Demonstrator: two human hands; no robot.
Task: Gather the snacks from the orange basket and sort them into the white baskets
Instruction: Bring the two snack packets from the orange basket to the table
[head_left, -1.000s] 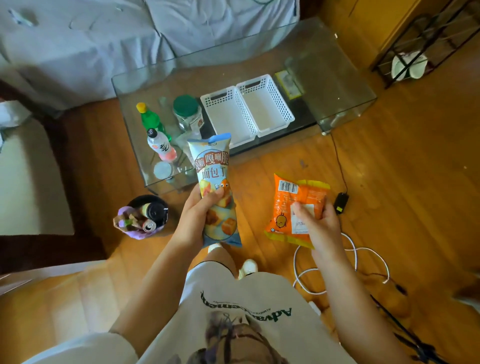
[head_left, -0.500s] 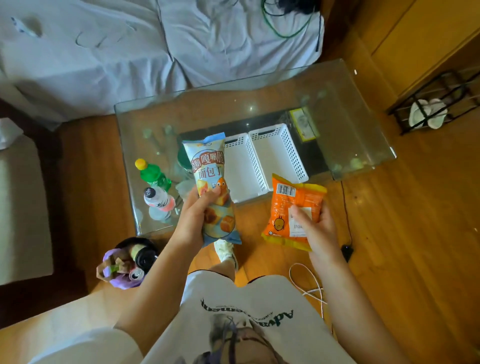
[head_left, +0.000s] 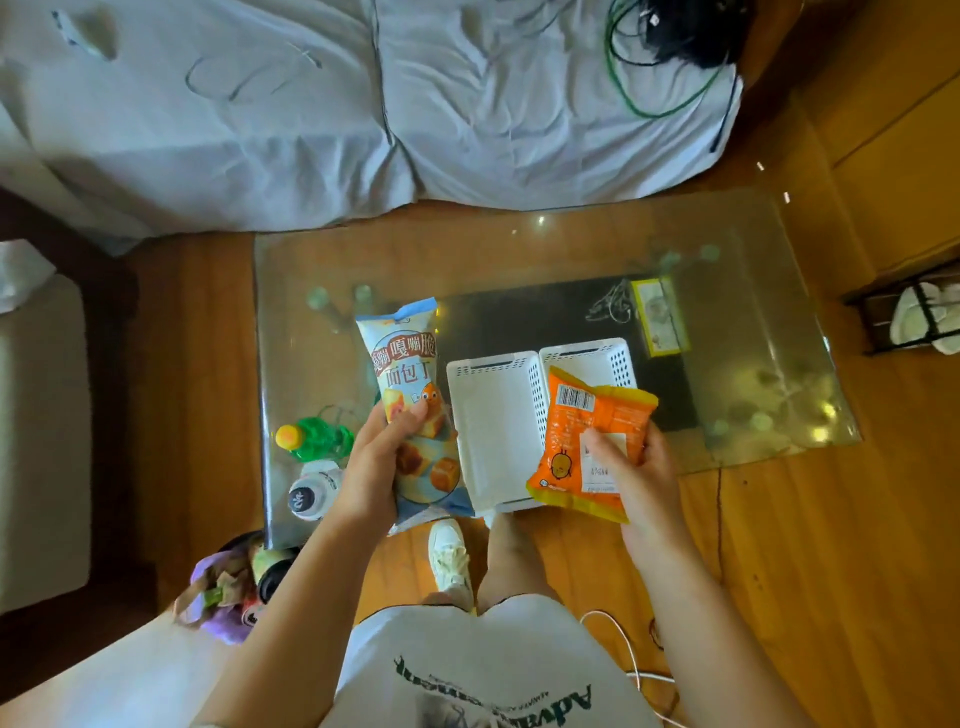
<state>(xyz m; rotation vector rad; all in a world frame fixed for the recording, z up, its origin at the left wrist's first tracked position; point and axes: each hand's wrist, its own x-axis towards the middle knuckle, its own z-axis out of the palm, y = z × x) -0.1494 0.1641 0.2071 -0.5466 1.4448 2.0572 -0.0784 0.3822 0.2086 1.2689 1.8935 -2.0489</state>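
Snack packets: left hand (head_left: 371, 467) grips blue (head_left: 410, 395), right hand (head_left: 641, 480) orange (head_left: 582, 436).

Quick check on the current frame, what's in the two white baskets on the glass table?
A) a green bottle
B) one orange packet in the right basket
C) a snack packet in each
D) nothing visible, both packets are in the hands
D: both white baskets show bare white floors, while the left hand grips the blue packet and the right hand grips the orange packet above them.
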